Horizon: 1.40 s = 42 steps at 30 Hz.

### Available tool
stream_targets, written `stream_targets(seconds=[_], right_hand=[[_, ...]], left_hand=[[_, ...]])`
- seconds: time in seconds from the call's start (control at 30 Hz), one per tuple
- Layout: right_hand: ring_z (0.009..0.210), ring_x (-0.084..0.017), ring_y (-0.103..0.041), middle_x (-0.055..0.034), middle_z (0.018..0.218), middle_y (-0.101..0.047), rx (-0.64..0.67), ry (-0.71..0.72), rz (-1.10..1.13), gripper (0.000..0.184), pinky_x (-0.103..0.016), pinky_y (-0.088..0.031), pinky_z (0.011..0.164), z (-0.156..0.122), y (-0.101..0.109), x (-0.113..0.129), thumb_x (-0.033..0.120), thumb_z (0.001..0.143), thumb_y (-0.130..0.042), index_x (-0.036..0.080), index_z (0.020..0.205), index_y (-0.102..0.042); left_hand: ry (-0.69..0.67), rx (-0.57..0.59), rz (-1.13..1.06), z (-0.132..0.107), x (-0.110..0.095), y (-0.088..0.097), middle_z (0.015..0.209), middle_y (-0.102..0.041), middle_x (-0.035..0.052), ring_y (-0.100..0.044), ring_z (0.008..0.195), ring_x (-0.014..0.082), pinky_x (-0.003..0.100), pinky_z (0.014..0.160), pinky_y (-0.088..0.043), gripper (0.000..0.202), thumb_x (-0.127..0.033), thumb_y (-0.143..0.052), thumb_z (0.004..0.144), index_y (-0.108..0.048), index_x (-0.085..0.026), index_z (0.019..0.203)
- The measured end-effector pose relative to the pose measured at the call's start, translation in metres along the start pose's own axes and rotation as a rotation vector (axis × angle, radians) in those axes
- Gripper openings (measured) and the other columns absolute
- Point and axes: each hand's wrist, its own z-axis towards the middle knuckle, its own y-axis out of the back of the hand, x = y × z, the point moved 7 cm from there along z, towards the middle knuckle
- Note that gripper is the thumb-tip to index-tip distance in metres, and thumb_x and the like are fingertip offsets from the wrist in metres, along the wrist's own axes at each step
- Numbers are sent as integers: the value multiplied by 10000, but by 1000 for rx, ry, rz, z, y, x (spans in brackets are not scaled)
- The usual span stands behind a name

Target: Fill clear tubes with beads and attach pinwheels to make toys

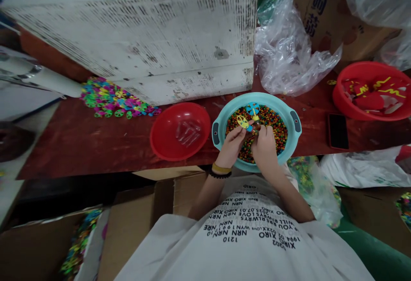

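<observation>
Yellow pinwheel [242, 121] sits pinched in the left hand [230, 141], whose thumb and fingers are curled closely around it. Just beside it, a blue pinwheel [253, 109] stands above the right hand [265, 146]. That hand's fingers are bunched in a tight pinch around a small orange piece [255, 118], but from my remote view I cannot tell whether they also have hold of the blue pinwheel.

As I read it from here, the step in hand is close fingerwork on these small pieces, with both hands together over a teal basin [272, 99]. The basin is filled with multicoloured beads [271, 124].

At 9 o'clock from the basin, a red bowl [160, 127] holds a few clear plastic tubes [186, 133]. At 10 o'clock, a heap of coloured pinwheels [112, 99] lies loose on the red-brown tabletop [80, 144]. Around 2 o'clock, a red basin [340, 101] holds yellow twisted strips [385, 90] among other pieces I cannot make out.
</observation>
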Motion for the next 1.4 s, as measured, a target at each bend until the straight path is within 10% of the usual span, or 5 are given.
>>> stream_targets(seconds=[0.23,0.63,1.03,1.3,1.4], right_hand=[[1042,-361,-575,-275,1165,-603,28,-10,-68,387,-591,-528,974,-2,-9,4,64,959,-378,46,1268,-610],[990,-343,-590,-253,1106,-606,10,-17,-147,350,-532,-542,927,-4,-9,8,56,976,-377,40,1220,-627],[773,-228,-597,-59,836,-611,397,316,403,107,-339,-518,739,-11,-5,7,129,895,-529,202,900,-607],[976,-317,-614,-160,1049,-651,-7,213,176,439,-471,-569,894,-11,5,11,105,882,-490,126,1298,-628],[992,-333,-613,-182,1062,-650,-47,211,126,403,-509,-569,926,-10,9,14,175,974,-479,94,1340,-625]], left_hand=[[-95,-237,81,-1,-1,7,1060,-826,65,-765,1074,234,406,1075,-582,472,-526,-966,700,-765,-186,958],[33,-234,-91,3,13,9,889,-784,-1,-712,836,135,293,898,-567,530,-533,-1017,606,-781,-175,919],[-356,480,784,-31,-71,-9,1065,-828,82,-772,1023,228,360,980,-595,151,-356,-747,967,-842,-240,983],[-276,-279,178,-40,-28,8,1061,-827,44,-799,1014,233,370,924,-649,436,-460,-944,769,-737,-222,1069],[-271,-321,145,-38,-22,3,1014,-831,47,-808,986,219,339,894,-641,468,-474,-923,795,-696,-219,1115]])
